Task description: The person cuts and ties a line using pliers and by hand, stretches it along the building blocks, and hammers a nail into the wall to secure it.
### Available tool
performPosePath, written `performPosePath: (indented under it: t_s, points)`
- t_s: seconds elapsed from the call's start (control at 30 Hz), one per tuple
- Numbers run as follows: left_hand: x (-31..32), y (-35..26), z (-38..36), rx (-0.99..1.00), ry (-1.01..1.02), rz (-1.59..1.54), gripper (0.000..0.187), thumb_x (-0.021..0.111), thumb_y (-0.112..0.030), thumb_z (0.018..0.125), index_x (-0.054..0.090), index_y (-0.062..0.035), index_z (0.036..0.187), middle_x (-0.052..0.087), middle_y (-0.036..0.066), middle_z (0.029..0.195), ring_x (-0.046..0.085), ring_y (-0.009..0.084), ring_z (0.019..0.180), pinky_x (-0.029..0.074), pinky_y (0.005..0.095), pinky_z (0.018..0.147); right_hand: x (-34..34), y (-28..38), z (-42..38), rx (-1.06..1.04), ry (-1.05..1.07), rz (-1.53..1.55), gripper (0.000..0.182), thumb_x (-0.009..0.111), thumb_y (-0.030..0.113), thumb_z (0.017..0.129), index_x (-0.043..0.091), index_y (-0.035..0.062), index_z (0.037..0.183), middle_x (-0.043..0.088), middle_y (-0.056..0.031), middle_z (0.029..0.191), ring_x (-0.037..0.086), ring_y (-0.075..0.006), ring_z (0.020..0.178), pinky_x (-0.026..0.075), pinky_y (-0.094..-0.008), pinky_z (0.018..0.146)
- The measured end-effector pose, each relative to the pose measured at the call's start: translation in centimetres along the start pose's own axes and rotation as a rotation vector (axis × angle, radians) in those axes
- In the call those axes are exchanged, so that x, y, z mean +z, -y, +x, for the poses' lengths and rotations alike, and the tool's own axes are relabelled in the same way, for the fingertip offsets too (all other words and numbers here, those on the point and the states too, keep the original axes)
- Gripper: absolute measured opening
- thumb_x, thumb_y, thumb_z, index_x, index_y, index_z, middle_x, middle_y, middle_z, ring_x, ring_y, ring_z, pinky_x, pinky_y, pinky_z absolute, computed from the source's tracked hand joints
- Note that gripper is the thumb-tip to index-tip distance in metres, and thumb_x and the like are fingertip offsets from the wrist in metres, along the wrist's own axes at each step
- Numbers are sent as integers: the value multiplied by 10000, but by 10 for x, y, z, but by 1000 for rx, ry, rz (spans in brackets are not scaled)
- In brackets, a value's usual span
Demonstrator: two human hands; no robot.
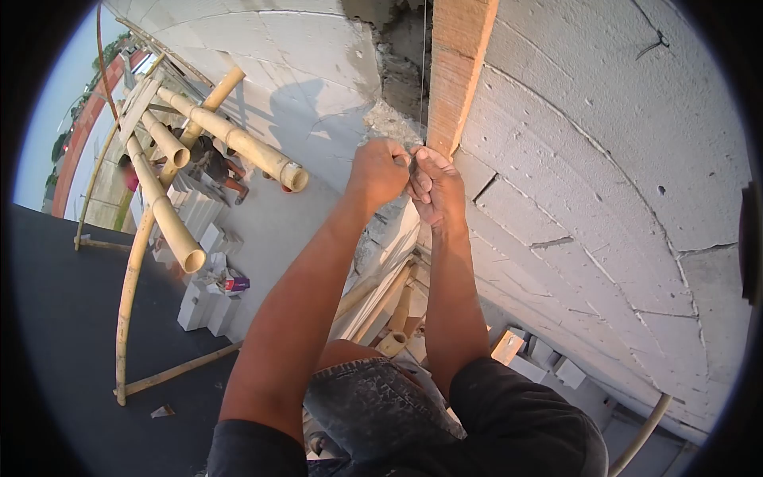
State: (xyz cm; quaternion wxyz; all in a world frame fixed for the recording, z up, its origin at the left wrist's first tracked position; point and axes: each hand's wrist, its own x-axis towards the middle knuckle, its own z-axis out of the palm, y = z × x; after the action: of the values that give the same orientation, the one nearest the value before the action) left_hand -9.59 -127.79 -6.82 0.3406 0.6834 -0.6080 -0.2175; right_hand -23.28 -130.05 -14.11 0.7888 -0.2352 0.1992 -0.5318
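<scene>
A thin string (425,63) runs down in front of a rough gap in the block wall and ends at my fingertips. My left hand (380,173) is closed in a pinch, its knuckles facing up, beside the broken masonry edge. Touching it on the right, my right hand (437,187) has its thumb and curled fingers pinched together. Both hands meet at the string's lower end; a small dark bit between them is too small to name. Just above my right hand, a wooden plank (457,71) stands along the wall edge.
Pale block walls (588,159) rise on both sides. Bamboo scaffold poles (230,131) jut out at the left, with a person (214,163) beyond them below. Stacked white blocks (199,302) lie on the lower floor. More bamboo and timber (393,338) are beneath me.
</scene>
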Motion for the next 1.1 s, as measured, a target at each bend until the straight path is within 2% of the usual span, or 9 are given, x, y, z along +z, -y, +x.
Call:
performPosePath:
  t_s: [0.1, 0.3, 0.37, 0.47, 0.9, 1.03, 1.1]
  points:
    - [5, 1, -4, -38, -46, -62, 163, 704, -144, 891, 750, 12, 876, 719, 216, 801, 716, 342, 765, 544, 420, 724, -1, 5, 0, 67, 9, 31, 183, 684, 166, 1050, 725, -6, 1100, 533, 5, 567, 418, -101, 442, 381, -278, 476]
    - [3, -1, -8, -55, -43, -51, 148, 697, -129, 883, 747, 10, 872, 724, 204, 786, 709, 327, 720, 547, 418, 701, 3, 2, -2, 1, -47, -90, 179, 693, 140, 1036, 724, -27, 1093, 547, -3, 579, 424, -99, 448, 382, -268, 495]
    - [4, -1, -8, -33, -56, -69, 149, 699, -130, 884, 746, 11, 873, 721, 205, 781, 704, 325, 716, 544, 417, 699, 6, -2, -2, -83, -58, -143, 185, 709, 141, 1027, 721, -35, 1085, 561, 0, 605, 440, -94, 479, 378, -261, 513]
    - [4, 0, -9, -18, -55, -83, 151, 703, -132, 887, 746, 13, 876, 718, 207, 779, 695, 322, 709, 538, 414, 694, 2, -10, 4, -134, -49, -119, 200, 732, 152, 1016, 716, -39, 1074, 571, 8, 634, 451, -86, 515, 378, -261, 528]
    - [2, -4, -13, -76, -37, -122, 144, 711, -118, 899, 747, 21, 900, 739, 181, 784, 705, 269, 701, 541, 394, 679, 4, -14, 5, -151, -67, -115, 146, 705, 104, 1017, 702, -42, 1027, 563, 18, 658, 428, -76, 534, 375, -263, 546]
    - [8, 0, -13, -34, -77, -95, 138, 706, -108, 895, 744, 24, 896, 747, 188, 797, 724, 291, 719, 547, 406, 681, 8, -17, 5, -181, -106, -141, 149, 698, 104, 1023, 703, -45, 1033, 567, 12, 664, 438, -73, 543, 376, -257, 544]
    - [9, -3, -13, -23, -135, -59, 125, 696, -90, 886, 738, 28, 889, 743, 218, 821, 732, 334, 739, 554, 422, 693, 9, -16, 3, -184, -123, -133, 153, 691, 103, 1029, 709, -48, 1050, 570, 7, 664, 446, -76, 545, 378, -255, 543]
